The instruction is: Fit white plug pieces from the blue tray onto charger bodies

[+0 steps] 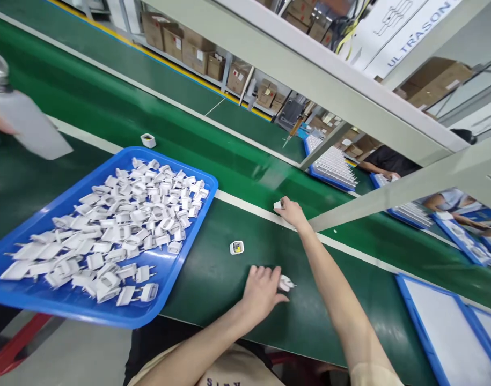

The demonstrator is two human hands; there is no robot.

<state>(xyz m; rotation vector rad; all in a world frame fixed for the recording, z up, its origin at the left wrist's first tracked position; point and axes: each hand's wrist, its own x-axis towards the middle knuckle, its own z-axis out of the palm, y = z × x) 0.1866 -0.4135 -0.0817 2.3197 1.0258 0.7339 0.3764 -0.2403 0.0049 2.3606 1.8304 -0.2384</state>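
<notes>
My right hand [292, 212] reaches far across the bench and pinches a small white plug housing [278, 205] at the conveyor's edge. Closer to my body, my left hand [262, 292] rests low over the green bench top with its thumb spread from the fingers, holding nothing visible. Just right of its fingertips lie white plug parts [286, 283] with metal pins, partly hidden by the hand. A single open white housing [237, 247] with something yellow and dark inside sits on the bench to the left of both hands.
A large blue tray [211, 185] heaped with white plug shells stands at the left. Another housing [148, 140] sits beyond it on the green belt. A co-worker's hand with a white bottle [31, 120] is at far left. A metal frame post [342, 213] slants at right, near blue-rimmed trays [418, 316].
</notes>
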